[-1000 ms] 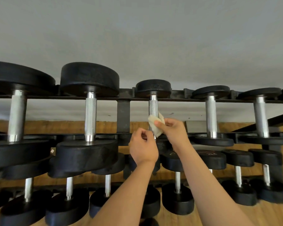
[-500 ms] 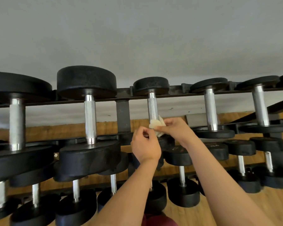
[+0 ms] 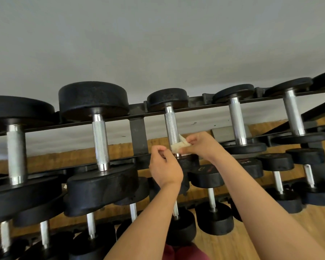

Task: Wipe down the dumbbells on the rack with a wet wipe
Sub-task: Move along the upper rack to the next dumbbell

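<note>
A small black dumbbell with a knurled chrome handle (image 3: 171, 126) lies across the top rails of the black rack (image 3: 137, 132). My right hand (image 3: 201, 145) pinches a crumpled whitish wet wipe (image 3: 178, 145) against the lower end of that handle. My left hand (image 3: 164, 168) hovers just left of and below the wipe, its fingers curled with the fingertips close to the handle; whether they touch the wipe or the handle is hidden.
Bigger dumbbells (image 3: 99, 139) fill the top tier to the left and smaller ones (image 3: 236, 126) to the right. Lower tiers hold several more dumbbells (image 3: 212, 199). A grey wall rises behind the rack; a wooden floor (image 3: 251, 237) lies below.
My right hand has slid the wipe down the handle toward its lower end. My left hand stayed beside it. The view has tilted, so the rack now slopes up to the right.
</note>
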{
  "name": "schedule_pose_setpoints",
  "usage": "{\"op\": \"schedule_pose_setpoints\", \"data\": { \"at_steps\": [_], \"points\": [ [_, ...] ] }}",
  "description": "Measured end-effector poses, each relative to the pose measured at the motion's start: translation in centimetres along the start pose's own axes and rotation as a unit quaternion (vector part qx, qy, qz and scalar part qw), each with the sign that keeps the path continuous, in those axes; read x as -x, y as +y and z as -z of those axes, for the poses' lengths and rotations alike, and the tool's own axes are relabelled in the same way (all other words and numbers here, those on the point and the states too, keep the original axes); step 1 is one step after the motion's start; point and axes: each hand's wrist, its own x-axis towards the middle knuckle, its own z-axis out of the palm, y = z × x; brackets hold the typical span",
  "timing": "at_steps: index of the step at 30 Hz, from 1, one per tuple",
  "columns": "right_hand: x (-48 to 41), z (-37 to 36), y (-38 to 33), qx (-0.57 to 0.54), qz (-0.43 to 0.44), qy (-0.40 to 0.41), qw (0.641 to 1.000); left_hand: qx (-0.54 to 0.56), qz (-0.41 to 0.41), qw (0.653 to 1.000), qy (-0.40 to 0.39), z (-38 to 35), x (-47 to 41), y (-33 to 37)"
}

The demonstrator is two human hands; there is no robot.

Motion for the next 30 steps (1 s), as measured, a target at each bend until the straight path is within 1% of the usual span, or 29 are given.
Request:
{"op": "schedule_pose_setpoints", "data": {
  "at_steps": [3,5,8,13,16,18,20,22,24,26,28,30],
  "points": [
    [0.3,0.2,-0.1,0.013,0.004,0.005,1.0,-0.002,-0.001,1.0,0.004,-0.1,0.0,0.0],
    [0.5,-0.2,-0.6,0.039,0.005,-0.001,0.999,-0.004,-0.003,1.0,0.004,-0.1,0.0,0.0],
    [0.5,-0.6,-1.0,0.046,0.001,-0.017,0.999,-0.006,-0.002,1.0,-0.001,0.0,-0.1,0.0],
    [0.5,0.2,-0.9,0.0,-0.037,0.011,0.999,-0.006,-0.001,1.0,0.002,0.0,0.0,0.0],
    [1.2,-0.2,-0.6,-0.028,-0.027,0.041,0.998,-0.008,-0.004,1.0,0.002,0.0,0.0,0.1],
    [2.1,-1.0,-0.1,-0.063,0.004,0.086,0.994,-0.01,-0.011,1.0,0.0,0.1,0.0,0.1],
    [3.4,-1.6,0.1,-0.145,0.014,0.132,0.98,-0.009,-0.002,1.0,-0.009,0.2,0.1,0.2],
    [4.8,-1.5,0.0,-0.229,0.009,0.154,0.961,0.002,0.018,0.999,-0.035,0.5,0.0,0.3],
    [6.1,-1.1,0.0,-0.297,0.009,0.133,0.945,0.041,0.041,0.994,-0.091,1.3,0.0,0.4],
    [7.1,-0.6,-0.2,-0.363,0.028,0.083,0.928,0.096,0.049,0.984,-0.144,3.0,0.1,1.1],
    [7.7,-0.4,-0.4,-0.378,0.061,0.03,0.923,0.117,0.024,0.977,-0.176,5.2,0.6,2.0],
    [8.0,-0.5,-0.9,-0.365,0.081,0.001,0.928,0.162,0.019,0.958,-0.236,7.1,1.2,2.9]
  ]
}}
